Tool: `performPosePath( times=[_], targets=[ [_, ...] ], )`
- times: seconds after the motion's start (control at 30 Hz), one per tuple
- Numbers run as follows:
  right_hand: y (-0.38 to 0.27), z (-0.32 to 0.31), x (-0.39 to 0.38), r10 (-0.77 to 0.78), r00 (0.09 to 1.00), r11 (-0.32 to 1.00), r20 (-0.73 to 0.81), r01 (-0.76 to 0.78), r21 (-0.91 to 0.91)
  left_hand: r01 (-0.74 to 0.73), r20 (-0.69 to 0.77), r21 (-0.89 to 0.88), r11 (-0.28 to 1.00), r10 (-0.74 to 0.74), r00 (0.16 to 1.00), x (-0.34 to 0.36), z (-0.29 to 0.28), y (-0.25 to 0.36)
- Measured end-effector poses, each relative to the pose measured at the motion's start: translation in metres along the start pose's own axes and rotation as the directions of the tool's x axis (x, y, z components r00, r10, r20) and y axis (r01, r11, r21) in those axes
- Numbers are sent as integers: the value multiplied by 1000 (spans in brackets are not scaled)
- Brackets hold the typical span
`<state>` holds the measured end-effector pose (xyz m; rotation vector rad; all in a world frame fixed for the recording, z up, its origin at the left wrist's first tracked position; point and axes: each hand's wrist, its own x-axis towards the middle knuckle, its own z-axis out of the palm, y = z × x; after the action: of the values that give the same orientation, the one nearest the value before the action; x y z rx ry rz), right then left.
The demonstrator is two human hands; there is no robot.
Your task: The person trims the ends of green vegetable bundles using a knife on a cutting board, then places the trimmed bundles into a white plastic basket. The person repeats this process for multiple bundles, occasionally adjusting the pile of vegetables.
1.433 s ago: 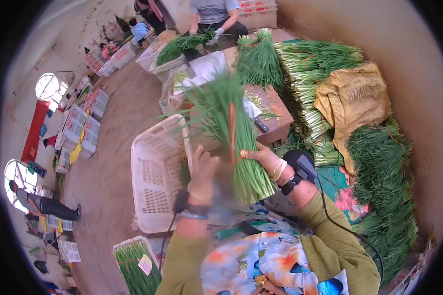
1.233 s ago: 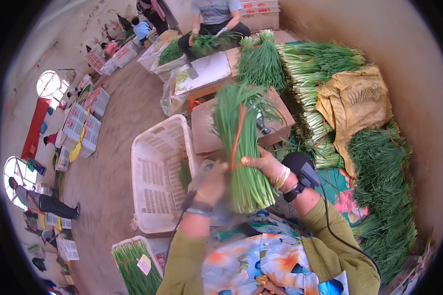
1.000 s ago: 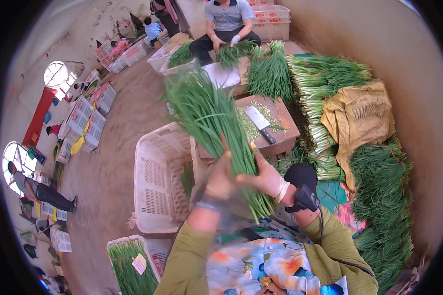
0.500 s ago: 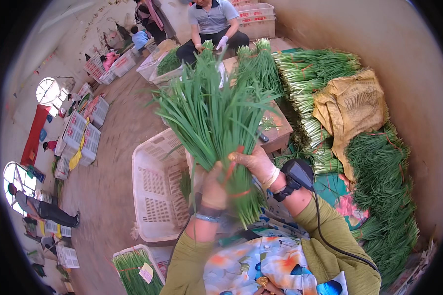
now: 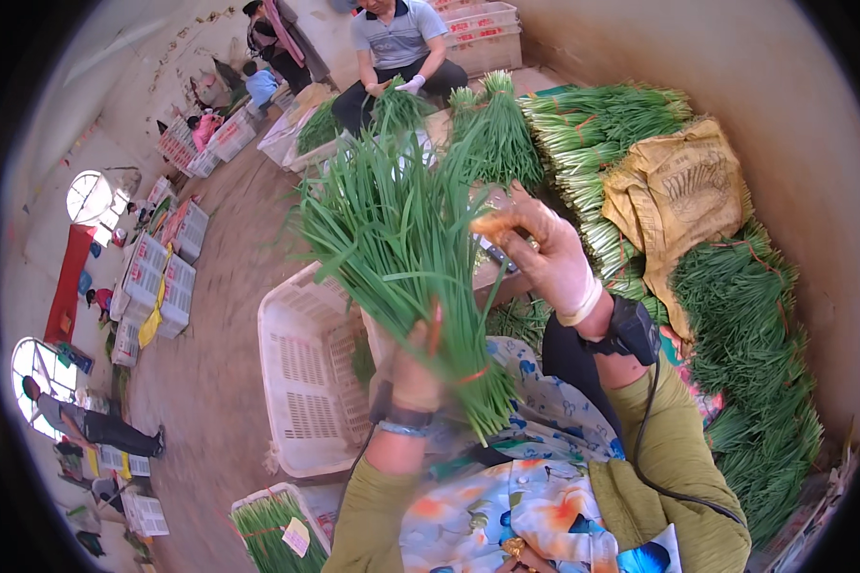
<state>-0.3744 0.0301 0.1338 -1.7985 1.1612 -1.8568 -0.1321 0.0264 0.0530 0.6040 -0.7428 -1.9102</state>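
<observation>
My left hand (image 5: 417, 368) grips the lower stalks of a thick bunch of green chives (image 5: 401, 248), tied with an orange band near its cut ends. The leaves fan upward and to the left, in front of me. My right hand (image 5: 542, 253) is raised to the right of the bunch, its fingers pinched on what looks like a thin orange band; I cannot tell more. A black device is strapped to my right wrist with a cable running down the sleeve.
A white plastic crate (image 5: 308, 382) lies left of my knees. A cardboard box (image 5: 506, 282) stands behind the bunch. Piles of chives (image 5: 745, 325) and a yellow sack (image 5: 678, 196) fill the right side. A seated person (image 5: 401, 48) works ahead. More crates (image 5: 167, 277) line the left.
The bunch has been swung up and spread. My right hand has let go of the stalks and lifted away to the right, leaving only my left hand on them.
</observation>
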Motion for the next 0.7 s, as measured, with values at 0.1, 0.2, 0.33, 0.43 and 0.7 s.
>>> performPosePath(
  times=[0.1, 0.2, 0.33, 0.43, 0.7],
  targets=[
    [-23, 8, 25, -159, 984, 978, 80, 168, -120, -77, 6, 147, 986, 77, 997, -5, 8, -2],
    [-38, 20, 45, -65, 987, 948, 145, 106, -299, -89, -28, 50, 995, 90, 996, -7, 17, -5],
    [-37, 32, 63, 249, 922, 917, 297, -126, -379, -67, -68, 69, 995, 72, 995, -8, 22, -5],
    [-28, 36, 64, 251, 916, 906, 312, -109, -409, 2, -72, 24, 1000, -1, 997, -10, 21, -4],
    [9, 37, 53, -278, 914, 618, 295, 405, -674, -46, 68, -44, 998, 48, 996, -1, 7, -8]
  ],
)
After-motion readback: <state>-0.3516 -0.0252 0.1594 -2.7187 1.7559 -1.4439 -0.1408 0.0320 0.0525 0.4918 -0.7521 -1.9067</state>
